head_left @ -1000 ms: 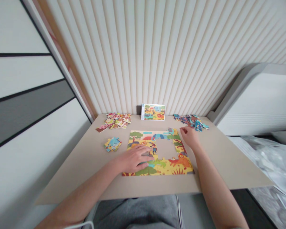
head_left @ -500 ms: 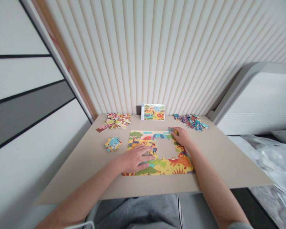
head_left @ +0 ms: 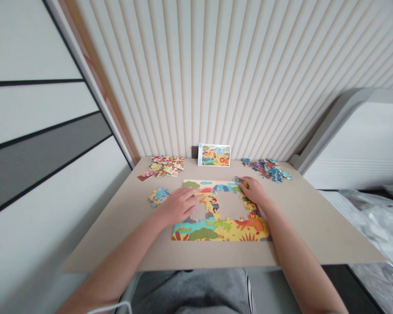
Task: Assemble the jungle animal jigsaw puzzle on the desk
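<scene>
The partly assembled jigsaw puzzle point(head_left: 216, 235) lies on the table, bright with animals, trees and water. Bare tabletop shows through a large gap right of its middle and a smaller one at the left. My left hand point(head_left: 180, 205) is over the puzzle's left side, fingers spread, nothing visible in them. At the top right corner, my right hand point(head_left: 253, 190) has thumb and fingertips closed about a small greyish puzzle piece point(head_left: 237, 179), mostly covered by the fingers. Left of the puzzle is a small cluster of blue and yellow pieces point(head_left: 158, 197).
A picture card point(head_left: 214, 155) stands against the ribbed wall behind the table point(head_left: 118, 226). Heaps of loose pieces lie at the back: a red and cream heap point(head_left: 166, 166) at left, a blue heap point(head_left: 271, 169) at right. Clear plastic wrapping point(head_left: 367, 218) lies beyond the right edge.
My left hand has lifted and shifted up and left across the puzzle, uncovering its lower left part and the smaller gap. The right hand stays at the top right corner. The view has shifted slightly.
</scene>
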Motion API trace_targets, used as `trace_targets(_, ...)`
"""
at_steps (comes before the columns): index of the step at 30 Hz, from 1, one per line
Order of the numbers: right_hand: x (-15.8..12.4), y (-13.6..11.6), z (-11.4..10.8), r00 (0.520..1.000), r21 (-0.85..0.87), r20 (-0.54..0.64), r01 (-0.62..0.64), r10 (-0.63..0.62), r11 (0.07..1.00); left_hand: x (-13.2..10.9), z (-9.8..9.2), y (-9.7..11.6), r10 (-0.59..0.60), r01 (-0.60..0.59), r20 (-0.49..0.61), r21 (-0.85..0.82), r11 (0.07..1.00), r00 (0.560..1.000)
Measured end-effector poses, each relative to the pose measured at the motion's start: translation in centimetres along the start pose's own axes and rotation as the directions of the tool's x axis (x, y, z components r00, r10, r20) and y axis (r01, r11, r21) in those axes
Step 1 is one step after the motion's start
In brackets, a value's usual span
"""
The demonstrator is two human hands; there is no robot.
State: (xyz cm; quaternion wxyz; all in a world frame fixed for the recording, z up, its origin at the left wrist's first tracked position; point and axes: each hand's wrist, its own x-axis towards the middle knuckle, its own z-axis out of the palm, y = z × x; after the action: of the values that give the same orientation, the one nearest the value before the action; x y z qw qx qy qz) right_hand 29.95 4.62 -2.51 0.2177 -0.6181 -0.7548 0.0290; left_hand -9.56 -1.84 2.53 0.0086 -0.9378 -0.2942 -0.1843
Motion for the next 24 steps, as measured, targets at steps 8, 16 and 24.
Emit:
trace_targets(8,-0.3,-0.3,-0.1,1.0,0.0,0.005,-0.005,0.005,1.0,-4.9,-2.0,-6.4,-0.704,0.672,-0.003,0.304,0.675,0.71)
trace_targets(16,-0.5,-0.6,-0.5,1.0,-0.015,-0.003,-0.002,0.002,1.0,-4.6,-1.9,-5.6,-0.673,0.631,0.064,0.29,0.719,0.737)
trace_targets(24,-0.9,-3.6,-1.8,0.986,0.15,-0.162,0.049,-0.024,0.987,-2.9,-1.3,-4.2,-0.537,0.528,-0.227,-0.105,0.843,0.812)
